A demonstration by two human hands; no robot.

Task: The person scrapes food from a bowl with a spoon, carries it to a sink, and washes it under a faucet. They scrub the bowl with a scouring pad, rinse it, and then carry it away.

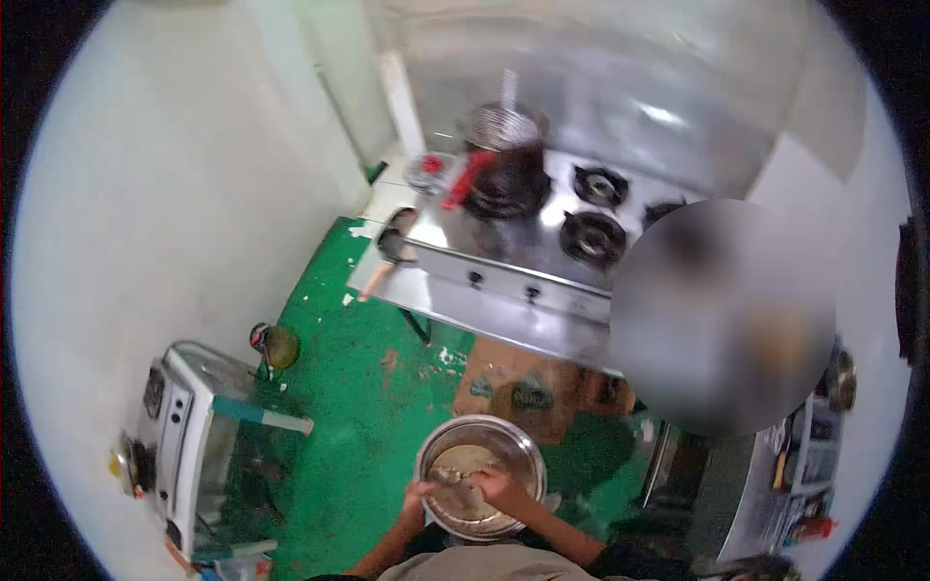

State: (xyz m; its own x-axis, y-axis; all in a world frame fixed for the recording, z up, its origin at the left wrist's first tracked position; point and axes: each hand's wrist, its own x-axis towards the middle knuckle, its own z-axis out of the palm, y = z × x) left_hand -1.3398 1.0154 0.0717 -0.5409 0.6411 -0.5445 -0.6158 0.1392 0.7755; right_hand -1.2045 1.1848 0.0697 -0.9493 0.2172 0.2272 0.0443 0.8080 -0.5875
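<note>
A round steel bowl (pixel 535 465) is held close to my body, low in the head view. Pale, creamy mixture (pixel 465 505) covers its bottom. My left hand (pixel 417 500) grips the bowl's left rim, thumb over the edge. Over the inside of the bowl, my right hand (pixel 499 489) is closed on a small metal utensil (pixel 448 475), which points left. Blur hides the utensil's exact kind; it looks like a spoon or small whisk. Its tip is over or in the mixture.
Ahead stands a steel stove (pixel 523 232) with several burners and a dark pot (pixel 509 179). A pan (pixel 395 244) lies at its left end. Flattened cardboard (pixel 509 373) lies on the green floor (pixel 339 426). A white appliance (pixel 199 436) is at left. A blurred patch covers an area at right.
</note>
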